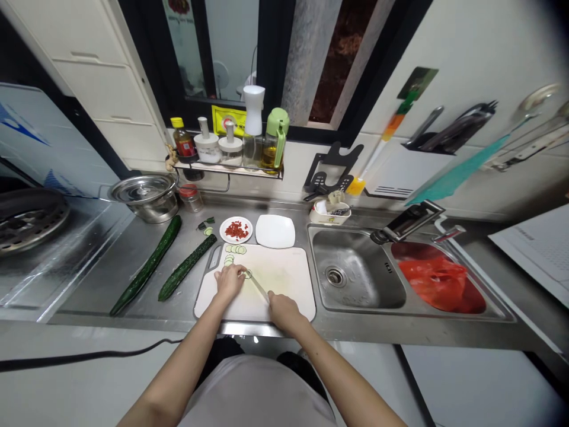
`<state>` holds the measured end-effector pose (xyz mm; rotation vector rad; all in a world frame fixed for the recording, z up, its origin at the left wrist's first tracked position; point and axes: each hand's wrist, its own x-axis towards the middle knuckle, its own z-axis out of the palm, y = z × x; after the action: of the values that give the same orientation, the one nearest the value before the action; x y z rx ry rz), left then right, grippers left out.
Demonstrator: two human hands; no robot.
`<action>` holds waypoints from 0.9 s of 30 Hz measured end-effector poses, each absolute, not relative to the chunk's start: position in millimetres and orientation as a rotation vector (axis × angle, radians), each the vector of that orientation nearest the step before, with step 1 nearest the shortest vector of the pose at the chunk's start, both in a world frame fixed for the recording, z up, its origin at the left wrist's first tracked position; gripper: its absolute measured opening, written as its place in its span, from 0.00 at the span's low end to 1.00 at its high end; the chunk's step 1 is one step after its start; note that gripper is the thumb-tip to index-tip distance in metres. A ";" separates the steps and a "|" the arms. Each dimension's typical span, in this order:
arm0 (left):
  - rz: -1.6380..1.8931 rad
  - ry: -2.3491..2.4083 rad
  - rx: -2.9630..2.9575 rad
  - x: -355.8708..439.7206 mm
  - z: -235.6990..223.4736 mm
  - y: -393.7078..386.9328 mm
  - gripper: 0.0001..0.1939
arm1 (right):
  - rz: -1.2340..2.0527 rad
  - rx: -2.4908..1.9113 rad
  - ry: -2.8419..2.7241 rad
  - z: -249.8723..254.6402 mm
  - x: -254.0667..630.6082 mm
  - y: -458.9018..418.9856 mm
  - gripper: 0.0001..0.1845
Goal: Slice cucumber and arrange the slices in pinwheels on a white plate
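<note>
On the white cutting board (280, 267), my right hand (284, 311) is closed around a knife's handle. The knife (259, 287) points up and left, its tip beside a pale green cucumber slice (248, 274). My left hand (230, 281) rests palm down at the board's left part, fingers bent, with the fingertips at that slice and pinched on it as far as I can see. Above it lie several cut cucumber slices (235, 249) in a curved row. Two whole dark green cucumbers, a longer one (149, 264) and a shorter one (186, 267), lie left of the board.
Behind the board stand a plate (223, 235) of chopped red pieces and a white square dish (275, 230). Cucumber ends (207, 223) lie nearby. At right is a steel sink (360, 290) with a red plastic bag (440, 281). A metal pot (151, 204) stands back left.
</note>
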<state>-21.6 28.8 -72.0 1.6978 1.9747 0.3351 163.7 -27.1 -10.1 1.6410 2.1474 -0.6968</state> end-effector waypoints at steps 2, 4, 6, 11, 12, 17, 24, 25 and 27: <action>0.326 1.978 1.696 -21.5 -71.9 28.9 0.13 | -0.696 1.638 2.152 -8.7 163.5 -27.6 0.18; 0.318 1.979 1.694 -21.3 -71.5 29.1 0.13 | -0.695 1.633 2.156 -7.1 163.2 -28.2 0.18; 0.315 1.980 1.692 -21.2 -70.9 29.3 0.13 | -0.696 1.630 2.156 -5.7 163.2 -29.1 0.18; 0.321 1.984 1.688 -21.6 -70.5 29.5 0.13 | -0.718 1.637 2.137 -4.6 166.7 -33.0 0.18; 0.323 1.985 1.686 -21.7 -70.6 29.6 0.13 | -0.723 1.637 2.135 -4.6 168.0 -34.0 0.18; 0.334 1.978 1.683 -22.6 -71.2 30.0 0.13 | -0.731 1.640 2.134 -4.7 172.3 -35.8 0.17; 0.303 1.967 1.670 -23.1 -71.8 32.6 0.12 | -0.710 1.626 2.129 -2.6 167.7 -30.3 0.17; 0.300 1.965 1.671 -23.2 -71.9 33.0 0.12 | -0.705 1.621 2.128 -1.8 167.2 -29.3 0.18; 0.297 1.965 1.675 -23.2 -72.3 33.4 0.12 | -0.684 1.608 2.134 0.2 166.9 -27.3 0.18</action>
<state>-23.2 33.4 -72.3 1.6750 1.9646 0.2967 166.9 -27.3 0.2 1.6079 2.1342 -0.6838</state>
